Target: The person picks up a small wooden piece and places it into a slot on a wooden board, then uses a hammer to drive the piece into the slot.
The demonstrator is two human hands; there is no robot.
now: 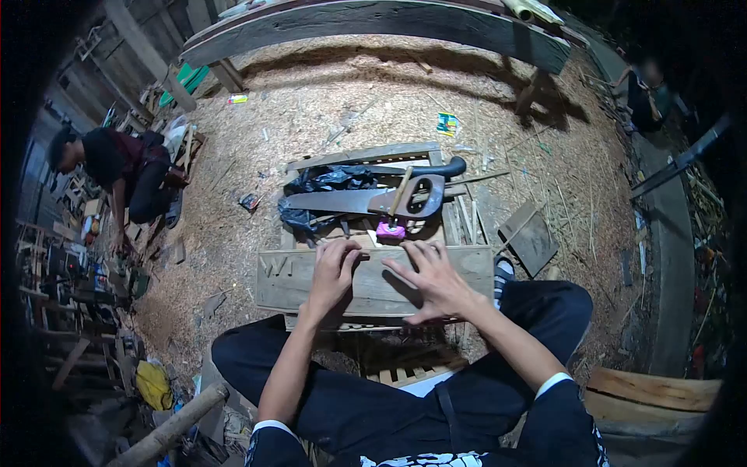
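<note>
Spreading its fingers, the right hand (437, 285) is covering part of one board (372, 291), which is lying on the near side of one saw (334, 203) and one pink block (391, 231); the left hand (333, 268) is curling at the board's far edge, pinching what, I cannot tell; about three small sticks (281, 267) are lying on its left end

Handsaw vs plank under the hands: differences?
The handsaw tapers; the plank is a broad, roughly rectangular slab. The handsaw has a grey blade and looped handle; the plank is plain wood. Left hand and right hand are over the plank; the handsaw lies beyond it. Both lie crosswise in view.
</note>
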